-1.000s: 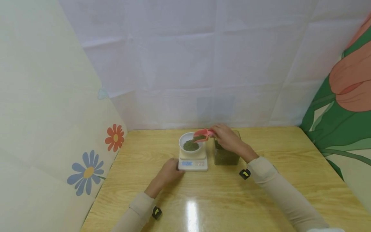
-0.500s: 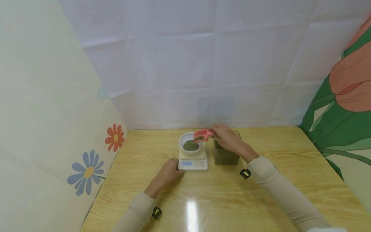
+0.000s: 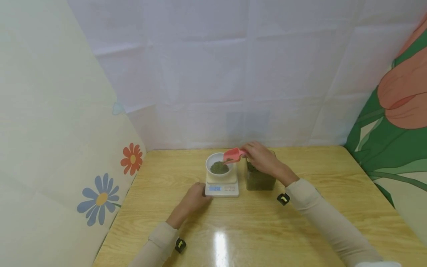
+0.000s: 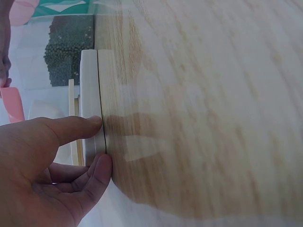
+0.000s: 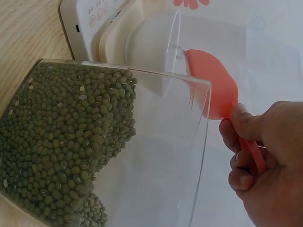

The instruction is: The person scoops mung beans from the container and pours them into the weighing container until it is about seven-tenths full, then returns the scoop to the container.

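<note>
My right hand pinches the handle of a pink scoop, which tilts over the rim of a small white bowl. A few green mung beans lie in the scoop, and a heap of mung beans fills the bowl's bottom. The bowl stands on a white kitchen scale with a lit display. My left hand grips the scale's near left corner, thumb on its front edge and the other fingers curled at its side.
Right of the scale stands a clear square container holding many mung beans, partly under my right forearm. Behind the wooden table hangs a pale cloth. Flower-printed sheets flank both sides.
Beans have slid from the scoop into the bowl, leaving fewer in it. The scoop has tipped and shifted slightly, and the display's digits have changed. My left hand stays on the scale.
</note>
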Demonstrator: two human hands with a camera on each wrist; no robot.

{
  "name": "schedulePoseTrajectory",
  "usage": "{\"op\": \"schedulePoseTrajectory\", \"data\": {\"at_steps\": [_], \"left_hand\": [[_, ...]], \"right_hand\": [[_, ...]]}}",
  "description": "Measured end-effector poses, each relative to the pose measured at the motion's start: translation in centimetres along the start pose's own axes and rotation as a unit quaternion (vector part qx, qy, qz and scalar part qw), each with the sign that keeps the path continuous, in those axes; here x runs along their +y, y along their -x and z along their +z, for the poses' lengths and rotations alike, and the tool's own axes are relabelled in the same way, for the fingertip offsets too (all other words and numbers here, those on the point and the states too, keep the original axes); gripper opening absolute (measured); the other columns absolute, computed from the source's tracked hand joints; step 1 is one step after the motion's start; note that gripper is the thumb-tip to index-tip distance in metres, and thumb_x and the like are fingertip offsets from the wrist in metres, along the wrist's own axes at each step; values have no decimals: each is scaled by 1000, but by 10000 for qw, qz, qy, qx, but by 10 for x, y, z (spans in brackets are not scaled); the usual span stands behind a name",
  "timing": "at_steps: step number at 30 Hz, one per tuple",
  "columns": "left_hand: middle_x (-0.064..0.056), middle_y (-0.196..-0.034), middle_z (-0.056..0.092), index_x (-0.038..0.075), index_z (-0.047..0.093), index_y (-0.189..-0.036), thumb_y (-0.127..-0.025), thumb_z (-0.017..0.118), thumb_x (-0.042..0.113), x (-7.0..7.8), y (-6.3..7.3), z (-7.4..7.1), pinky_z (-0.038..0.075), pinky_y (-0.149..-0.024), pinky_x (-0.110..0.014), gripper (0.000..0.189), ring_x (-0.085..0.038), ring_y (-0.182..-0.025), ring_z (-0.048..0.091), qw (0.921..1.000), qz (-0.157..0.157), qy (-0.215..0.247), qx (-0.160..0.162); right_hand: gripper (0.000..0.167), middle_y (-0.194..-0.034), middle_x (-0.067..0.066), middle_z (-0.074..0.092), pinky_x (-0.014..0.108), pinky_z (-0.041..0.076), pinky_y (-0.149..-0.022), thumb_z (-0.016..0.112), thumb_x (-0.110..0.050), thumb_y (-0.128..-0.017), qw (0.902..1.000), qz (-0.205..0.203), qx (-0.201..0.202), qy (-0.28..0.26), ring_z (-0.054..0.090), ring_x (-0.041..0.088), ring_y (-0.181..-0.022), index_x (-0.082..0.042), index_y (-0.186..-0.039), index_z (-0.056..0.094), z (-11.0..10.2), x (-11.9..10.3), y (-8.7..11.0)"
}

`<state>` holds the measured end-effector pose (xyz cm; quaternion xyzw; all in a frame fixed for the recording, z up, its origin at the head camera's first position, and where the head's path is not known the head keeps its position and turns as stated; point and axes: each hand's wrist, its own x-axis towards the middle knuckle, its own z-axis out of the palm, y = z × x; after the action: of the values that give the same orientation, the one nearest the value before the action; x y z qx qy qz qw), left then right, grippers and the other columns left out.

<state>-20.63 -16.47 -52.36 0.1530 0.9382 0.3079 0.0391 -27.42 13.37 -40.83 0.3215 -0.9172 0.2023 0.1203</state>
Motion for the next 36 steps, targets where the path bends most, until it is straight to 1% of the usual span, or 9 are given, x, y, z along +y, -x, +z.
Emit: {"op": "schedulePoseTrajectory", "data": {"at_steps": [7,14,22,30,36], "left_hand": [[-12,-104,74,1,75,-120,-91,82,15,0,1,0,61,-91,-46,33,-22,-96,64,10000,-1,38,-4],[-11,-104,74,2,75,-120,-92,81,16,-1,1,1,61,-91,-46,32,-21,-95,64,10000,-14,84,-16],[-10,-102,72,2,74,-120,-92,81,16,0,1,-1,60,-88,-44,32,-20,-93,62,9999,-93,107,-53],[-9,-101,71,1,74,-119,-92,81,16,0,1,0,60,-86,-42,32,-18,-91,60,9999,-92,50,-24],[-10,-101,71,1,74,-117,-91,82,15,1,1,-1,60,-85,-42,31,-19,-91,60,9998,-133,106,-49]], "right_hand": [[25,-118,20,75,53,56,-101,70,-12,-102,10000,1,-13,17,66,38,-111,4,-121,72,-1,-1,0],[25,-120,20,75,53,56,-104,70,-11,-102,10000,-47,-47,15,66,38,-115,3,-122,72,-1,0,0],[25,-119,21,75,54,56,-102,71,-7,-100,9994,-302,-10,182,66,40,-113,4,-123,73,-2,-2,0],[26,-118,20,74,53,56,-103,71,-7,-101,9994,-290,-64,180,66,39,-115,4,-124,73,-2,-2,0],[27,-119,20,74,54,56,-103,71,-8,-101,9995,-261,-62,191,66,40,-115,5,-124,73,-2,-3,1]]}}
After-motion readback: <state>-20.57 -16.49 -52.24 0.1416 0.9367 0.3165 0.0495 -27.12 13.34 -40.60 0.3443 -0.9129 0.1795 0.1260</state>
